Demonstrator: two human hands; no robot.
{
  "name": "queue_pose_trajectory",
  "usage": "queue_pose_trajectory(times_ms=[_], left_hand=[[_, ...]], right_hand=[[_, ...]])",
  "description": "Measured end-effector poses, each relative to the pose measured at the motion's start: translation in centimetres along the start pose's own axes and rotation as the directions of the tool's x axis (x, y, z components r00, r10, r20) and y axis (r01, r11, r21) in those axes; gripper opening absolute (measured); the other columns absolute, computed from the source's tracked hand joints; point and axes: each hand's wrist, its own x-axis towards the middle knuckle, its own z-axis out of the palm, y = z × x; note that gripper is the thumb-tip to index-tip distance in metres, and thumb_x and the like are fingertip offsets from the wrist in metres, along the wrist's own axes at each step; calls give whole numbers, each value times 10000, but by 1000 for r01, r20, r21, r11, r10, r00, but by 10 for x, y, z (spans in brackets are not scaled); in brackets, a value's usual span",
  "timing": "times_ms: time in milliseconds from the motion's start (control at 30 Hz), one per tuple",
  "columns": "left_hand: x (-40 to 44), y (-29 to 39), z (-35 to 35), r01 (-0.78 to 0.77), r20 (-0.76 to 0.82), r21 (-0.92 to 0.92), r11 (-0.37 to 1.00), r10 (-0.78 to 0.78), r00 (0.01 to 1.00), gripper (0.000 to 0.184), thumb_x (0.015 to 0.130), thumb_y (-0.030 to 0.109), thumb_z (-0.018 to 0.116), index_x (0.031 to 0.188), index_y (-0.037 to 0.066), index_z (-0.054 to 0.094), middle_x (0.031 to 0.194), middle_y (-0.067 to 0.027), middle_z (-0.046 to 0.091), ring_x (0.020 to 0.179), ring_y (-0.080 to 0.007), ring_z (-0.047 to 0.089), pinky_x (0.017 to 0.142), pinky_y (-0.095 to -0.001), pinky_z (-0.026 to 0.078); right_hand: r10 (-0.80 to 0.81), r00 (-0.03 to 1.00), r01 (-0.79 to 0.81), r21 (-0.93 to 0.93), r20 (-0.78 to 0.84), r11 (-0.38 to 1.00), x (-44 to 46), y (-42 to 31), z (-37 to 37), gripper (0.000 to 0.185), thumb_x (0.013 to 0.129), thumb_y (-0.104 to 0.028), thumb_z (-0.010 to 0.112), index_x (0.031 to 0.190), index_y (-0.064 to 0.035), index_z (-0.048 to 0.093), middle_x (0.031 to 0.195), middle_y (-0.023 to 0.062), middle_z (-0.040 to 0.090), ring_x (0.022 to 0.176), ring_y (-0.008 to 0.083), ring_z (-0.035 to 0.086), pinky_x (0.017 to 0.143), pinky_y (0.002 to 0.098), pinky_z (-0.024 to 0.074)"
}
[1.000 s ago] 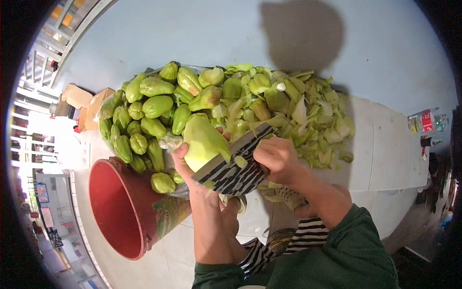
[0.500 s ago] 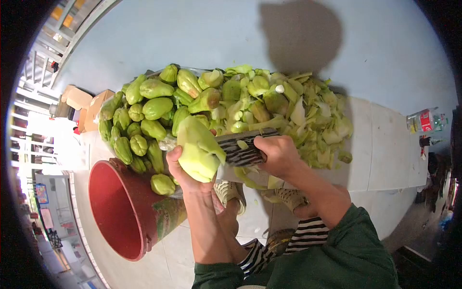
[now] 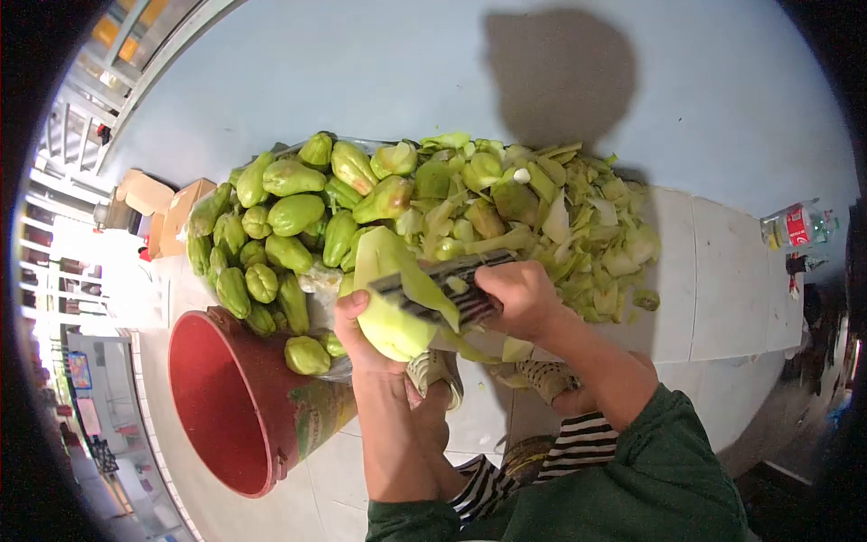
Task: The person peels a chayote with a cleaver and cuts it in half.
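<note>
My left hand is wrapped round a large pale green peeled chayote, its thumb on the near side. In my right hand is a wide flat blade with black and white stripes, laid across the chayote. A strip of peel lifts over the blade. Behind my hands lie unpeeled green chayotes on the left and a heap of peelings on the right.
A red bucket lies tipped at the left, its mouth facing left. Cardboard boxes stand behind it. At the right are plastic bottles by the wall. My sandalled feet are below my hands on the tiled floor.
The blade has moved off the chayote to the right, then back left onto its surface. A fresh strip of peel rises over it. The chayote has turned slightly in my left hand.
</note>
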Motion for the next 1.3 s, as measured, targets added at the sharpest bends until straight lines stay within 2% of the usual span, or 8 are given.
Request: queue_pose_trajectory(times_ms=[433, 500, 633, 700, 833, 900, 1033, 1300], left_hand=[[-2, -9, -1, 23, -51, 82, 996, -18, 999, 722, 700, 374, 620, 1307, -1, 507, 1126, -197, 628, 967, -339, 644, 850, -452, 553], [-2, -8, 10, 50, 28, 93, 994, -53, 998, 740, 701, 385, 620, 1320, -1, 492, 1126, -211, 623, 955, -354, 645, 841, -470, 553], [5, -10, 6, 58, 147, -24, 998, -54, 988, 766, 736, 414, 600, 1367, 6, 450, 1202, -267, 572, 1037, -414, 606, 863, -529, 531], [6, -10, 6, 29, 122, -81, 996, -19, 992, 759, 752, 419, 587, 1376, 9, 447, 1237, -276, 554, 1082, -426, 585, 890, -543, 516], [10, -12, 5, -10, 42, -210, 978, 19, 999, 713, 766, 397, 593, 1346, 0, 474, 1253, -269, 547, 1147, -399, 554, 994, -506, 471], [10, -12, 3, -32, 15, -216, 976, 36, 999, 702, 777, 402, 594, 1345, 6, 480, 1267, -265, 541, 1157, -398, 546, 1020, -506, 448], [11, -14, 1, -29, 9, -247, 969, 32, 999, 696, 796, 430, 578, 1325, -12, 480, 1256, -247, 552, 1146, -387, 546, 1026, -506, 426], [8, -20, 11, 7, -11, -307, 952, -11, 1000, 665, 782, 412, 603, 1276, -20, 495, 1193, -220, 581, 1109, -366, 561, 998, -515, 441]], right_hand=[[28, 998, -28, 5, 56, 1000, -5, 13, 7, 174, 730, -161, 654, 807, -55, 540, 646, 153, 600, 647, 386, 629, 588, 479, 504], [365, 929, -346, -212, 56, 914, -4, 30, 18, 195, 746, -181, 655, 822, -15, 587, 668, 189, 612, 675, 406, 630, 636, 491, 508], [482, 868, -454, -203, 117, 867, -3, 32, 10, 250, 753, -211, 660, 836, 22, 626, 709, 223, 632, 693, 418, 632, 665, 495, 508], [626, 756, -653, 159, 191, 741, 3, 24, 0, 262, 748, -206, 664, 828, 42, 637, 746, 235, 645, 712, 418, 637, 665, 479, 510], [633, 762, -646, 240, 140, 725, -1, 22, 8, 254, 729, -191, 685, 808, 34, 597, 725, 222, 626, 707, 427, 626, 645, 483, 498], [254, 967, -252, 108, -11, 962, -4, 12, 5, 207, 700, -136, 685, 766, -1, 543, 650, 183, 565, 640, 422, 588, 595, 488, 470], [-125, 989, 131, 72, -84, 989, -3, -3, 2, 198, 613, -97, 660, 716, -67, 494, 613, 117, 482, 590, 349, 554, 530, 453, 436], [-257, 964, 260, 43, -70, 965, -6, -8, 3, 174, 610, -145, 635, 701, -91, 497, 635, 52, 497, 597, 284, 571, 527, 407, 449]])
